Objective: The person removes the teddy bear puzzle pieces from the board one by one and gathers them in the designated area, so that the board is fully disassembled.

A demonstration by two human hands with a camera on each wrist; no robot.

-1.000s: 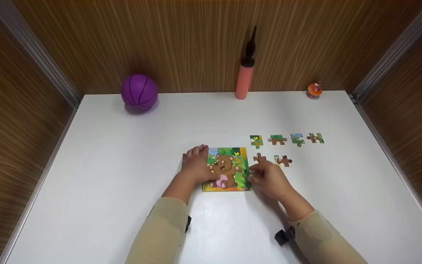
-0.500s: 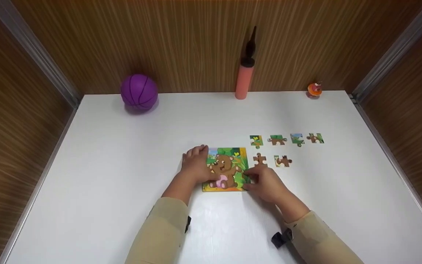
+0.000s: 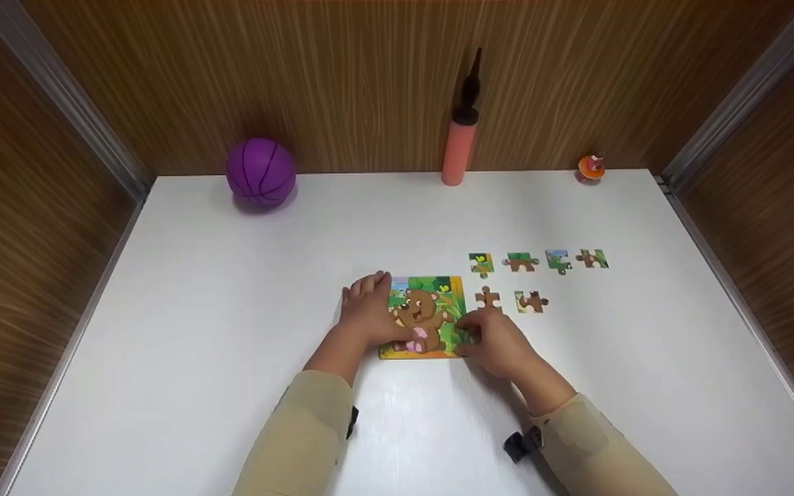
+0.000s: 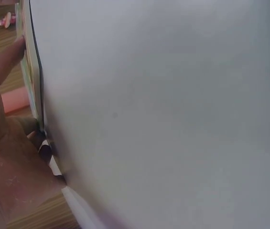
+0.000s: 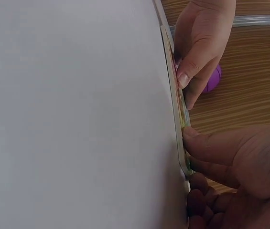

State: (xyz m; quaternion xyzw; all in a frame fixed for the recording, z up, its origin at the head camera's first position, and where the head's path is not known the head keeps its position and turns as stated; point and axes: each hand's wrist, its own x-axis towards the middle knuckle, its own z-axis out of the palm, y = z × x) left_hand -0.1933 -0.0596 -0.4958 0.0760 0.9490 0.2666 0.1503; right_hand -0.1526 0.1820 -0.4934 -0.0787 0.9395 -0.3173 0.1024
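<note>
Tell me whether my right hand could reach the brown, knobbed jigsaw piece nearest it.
Probably yes: the piece lies just beyond your right hand, nothing between, though that hand touches the colourful square bear puzzle.

Head: above, behind left hand (image 3: 367, 313) and right hand (image 3: 499, 343), far, facing forward-down.
Left wrist: close, facing past left hand.
Right wrist: close, facing left hand.
Shared, head/right wrist: both hands, purple ball (image 3: 260, 172).

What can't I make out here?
Head view: left part of the bear puzzle, under the left hand.
Head view: whether the right hand pinches anything; its fingers hide that.
Head view: details of the orange toy; too small.
Left wrist view: puzzle artwork; seen edge-on.
Right wrist view: part of the purple ball, behind the left hand.
</note>
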